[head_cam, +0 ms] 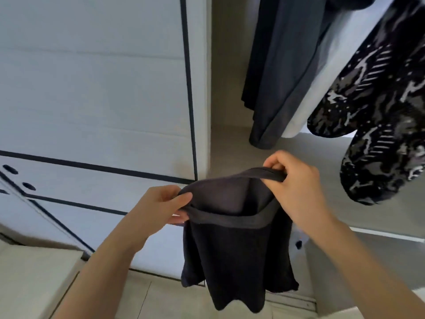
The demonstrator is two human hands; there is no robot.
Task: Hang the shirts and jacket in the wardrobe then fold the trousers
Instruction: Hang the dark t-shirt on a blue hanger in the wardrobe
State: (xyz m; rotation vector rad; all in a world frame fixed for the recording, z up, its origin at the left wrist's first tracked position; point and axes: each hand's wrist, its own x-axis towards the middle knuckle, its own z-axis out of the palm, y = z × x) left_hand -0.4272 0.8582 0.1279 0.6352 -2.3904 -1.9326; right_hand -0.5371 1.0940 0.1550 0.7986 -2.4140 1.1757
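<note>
A pair of dark trousers (236,256) hangs in the air in front of the open wardrobe, held up by its waistband. My left hand (161,206) pinches the left side of the waistband between thumb and fingers. My right hand (296,183) grips the far right side of the waistband with curled fingers, so the waist opening gapes. Inside the wardrobe hang a dark grey garment (280,72), a white garment (322,88) behind it, and a black-and-white patterned shirt (386,116) at the right.
A white wardrobe door with dark trim (96,88) stands shut at the left, with drawers with dark finger holes (69,180) below it. The wardrobe's pale floor shelf (230,153) lies beneath the hanging clothes. A light surface (30,279) sits at the lower left.
</note>
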